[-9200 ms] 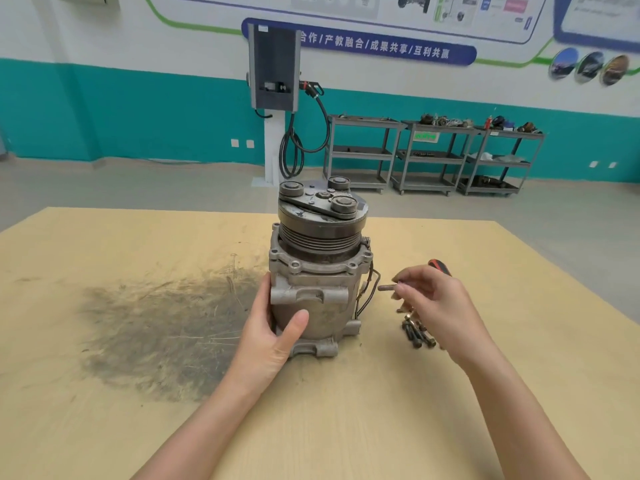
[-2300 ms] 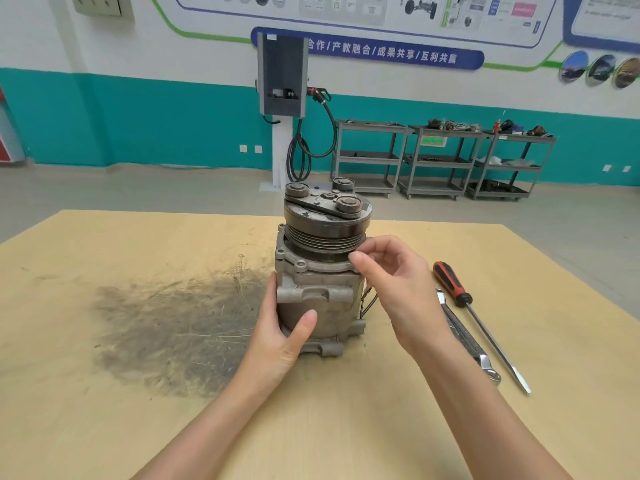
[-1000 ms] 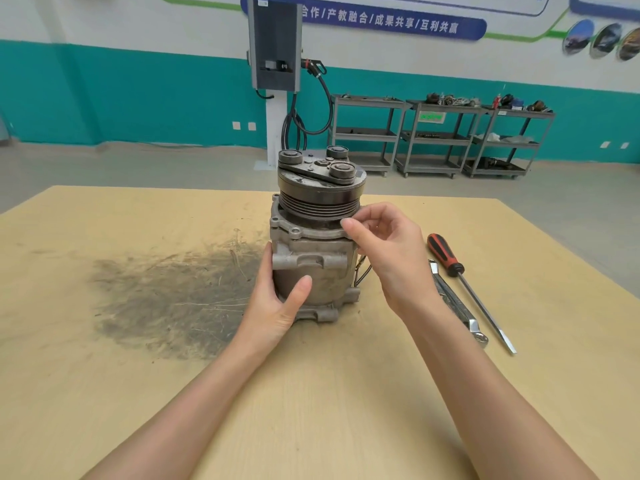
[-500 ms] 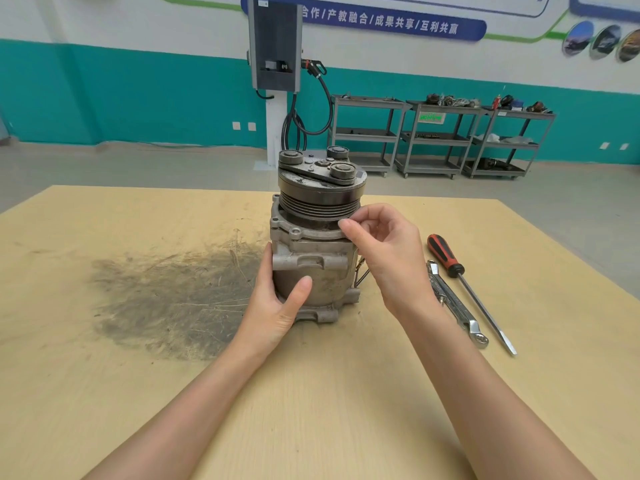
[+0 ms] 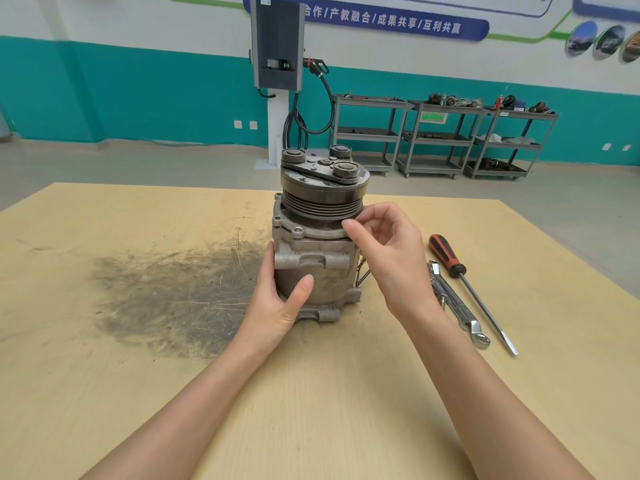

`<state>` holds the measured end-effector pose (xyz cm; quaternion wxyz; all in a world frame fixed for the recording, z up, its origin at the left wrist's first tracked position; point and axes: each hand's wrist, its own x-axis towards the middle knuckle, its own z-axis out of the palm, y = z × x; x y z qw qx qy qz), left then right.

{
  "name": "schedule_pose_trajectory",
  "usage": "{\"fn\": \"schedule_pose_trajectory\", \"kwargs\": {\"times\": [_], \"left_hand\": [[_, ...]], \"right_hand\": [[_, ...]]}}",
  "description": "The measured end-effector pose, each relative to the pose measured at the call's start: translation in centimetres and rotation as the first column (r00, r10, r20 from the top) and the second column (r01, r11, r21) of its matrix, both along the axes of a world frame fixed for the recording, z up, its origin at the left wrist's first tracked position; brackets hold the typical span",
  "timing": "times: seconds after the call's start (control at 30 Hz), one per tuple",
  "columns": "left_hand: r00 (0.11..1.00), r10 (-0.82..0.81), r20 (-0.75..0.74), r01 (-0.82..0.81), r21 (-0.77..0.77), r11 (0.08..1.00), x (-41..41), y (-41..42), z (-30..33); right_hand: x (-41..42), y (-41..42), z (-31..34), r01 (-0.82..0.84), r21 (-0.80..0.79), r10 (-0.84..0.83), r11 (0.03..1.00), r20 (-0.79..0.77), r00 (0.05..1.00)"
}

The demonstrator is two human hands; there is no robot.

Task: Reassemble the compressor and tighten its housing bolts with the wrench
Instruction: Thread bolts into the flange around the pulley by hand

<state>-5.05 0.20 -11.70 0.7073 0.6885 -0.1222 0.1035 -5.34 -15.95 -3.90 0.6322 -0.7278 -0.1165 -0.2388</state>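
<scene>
The grey compressor (image 5: 317, 244) stands upright on the wooden table (image 5: 346, 393), its grooved pulley and clutch plate on top. My left hand (image 5: 280, 299) grips the lower housing from the left, thumb across the front. My right hand (image 5: 388, 251) is at the right side of the housing flange, thumb and fingertips pinched together at a bolt position; the bolt itself is hidden by the fingers. A silver wrench (image 5: 457, 306) lies on the table to the right of the compressor, apart from both hands.
A red-and-black screwdriver (image 5: 467, 285) lies just right of the wrench. A dark grimy smear (image 5: 173, 296) covers the table left of the compressor. Beyond the table stand a charging unit (image 5: 277, 43) and metal shelving carts (image 5: 443, 136).
Earlier my right hand carried a bolt from the table to the housing flange. Over the last second its fingers have shifted slightly at the flange; my left hand stays put.
</scene>
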Motion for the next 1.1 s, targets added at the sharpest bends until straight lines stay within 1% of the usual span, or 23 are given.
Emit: {"fn": "schedule_pose_trajectory", "kwargs": {"times": [0.17,0.33,0.43,0.6,0.73,0.93,1.1], "left_hand": [[1.000,0.003,0.005,-0.003,0.007,1.000,0.03,-0.04,0.02],[1.000,0.007,-0.001,-0.007,0.002,1.000,-0.01,0.01,-0.02],[1.000,0.007,0.008,-0.007,0.009,1.000,-0.01,-0.02,-0.01],[1.000,0.006,0.006,-0.006,0.014,1.000,0.14,-0.04,-0.12],[1.000,0.012,0.018,-0.012,0.016,1.000,0.08,-0.03,-0.11],[1.000,0.001,0.003,-0.001,0.004,1.000,0.07,0.02,-0.04],[1.000,-0.002,-0.003,0.002,0.009,1.000,0.16,0.14,-0.13]], "right_hand": [[-0.18,-0.44,0.00,-0.082,-0.010,0.082,0.997,0.019,0.996],[0.08,-0.15,0.10,-0.043,0.014,0.044,0.999,-0.021,0.999],[0.16,0.02,0.01,-0.016,0.017,0.016,1.000,-0.018,1.000],[0.01,-0.34,-0.20,-0.064,0.037,0.064,0.997,-0.005,0.998],[-0.11,-0.13,-0.15,-0.054,0.009,0.054,0.998,-0.003,0.999],[-0.05,0.17,-0.09,-0.032,0.033,0.032,0.999,-0.011,0.999],[-0.18,-0.24,-0.10,-0.092,0.055,0.093,0.994,-0.007,0.996]]}}
